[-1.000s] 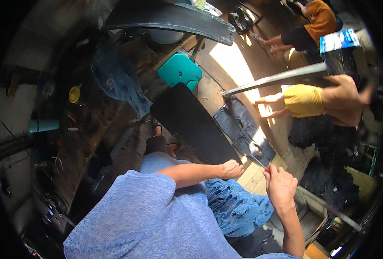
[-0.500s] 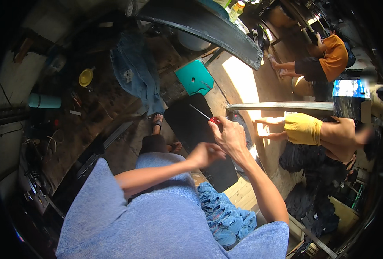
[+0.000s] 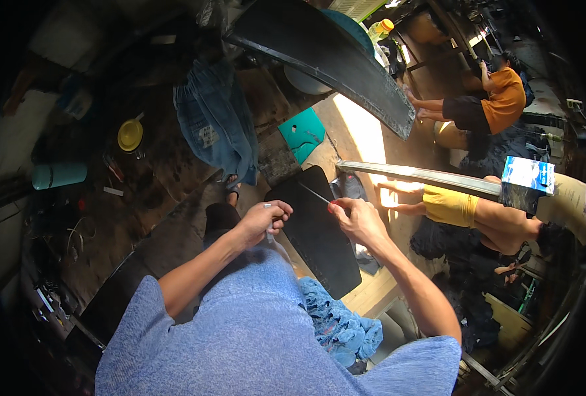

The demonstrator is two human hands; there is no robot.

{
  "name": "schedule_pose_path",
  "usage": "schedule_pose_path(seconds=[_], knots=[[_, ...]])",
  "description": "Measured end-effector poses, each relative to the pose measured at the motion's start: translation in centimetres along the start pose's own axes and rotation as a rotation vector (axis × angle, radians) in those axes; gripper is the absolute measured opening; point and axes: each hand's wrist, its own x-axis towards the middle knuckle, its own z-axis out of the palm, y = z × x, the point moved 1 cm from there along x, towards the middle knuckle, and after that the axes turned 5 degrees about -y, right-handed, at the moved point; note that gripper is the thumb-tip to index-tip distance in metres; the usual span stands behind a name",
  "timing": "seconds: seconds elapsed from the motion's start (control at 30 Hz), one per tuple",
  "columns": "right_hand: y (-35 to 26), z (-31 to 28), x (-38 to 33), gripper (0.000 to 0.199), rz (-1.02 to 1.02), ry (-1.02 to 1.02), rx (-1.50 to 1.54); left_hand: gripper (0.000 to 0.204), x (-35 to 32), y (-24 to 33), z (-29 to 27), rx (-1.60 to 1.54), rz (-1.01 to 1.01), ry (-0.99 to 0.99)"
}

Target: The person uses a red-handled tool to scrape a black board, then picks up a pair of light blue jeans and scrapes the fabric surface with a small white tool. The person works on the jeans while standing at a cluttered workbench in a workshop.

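In the head view, the right hand (image 3: 359,221) is clamped on the red handle of a slim, straight metal-shafted tool (image 3: 316,194), which shows over the far half of a matte black, round-cornered board (image 3: 319,244). The left hand (image 3: 261,223), over the board's left edge, has its fingers curled together; a small pale bit shows at them, but I cannot tell whether they grip it. For good control, the handle probably wants a firm pinch, with the bare shaft angled clear of the left fingers and the wrist loose.

By the board's near end, a blue, frayed denim heap (image 3: 339,320) bunches in soft, ragged folds. Smooth, pale planks (image 3: 372,290) lie beside that end. Beyond the far end sits a glossy green plastic stool (image 3: 303,132); left of it, limp faded jeans (image 3: 217,129) hang in long creases.
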Motion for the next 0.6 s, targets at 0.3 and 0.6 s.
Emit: schedule_pose_path(seconds=[0.3,0.6], knots=[[-1.6,-4.6,7.2,0.030,0.948,-0.714,1.128,0.028,3.3,0.5,2.4,-0.136,-0.060,-0.093],[-10.1,-3.6,4.6,0.033,-0.142,-0.399,-0.873,0.041,5.0,0.6,3.3,-0.448,-0.095,-0.077]])
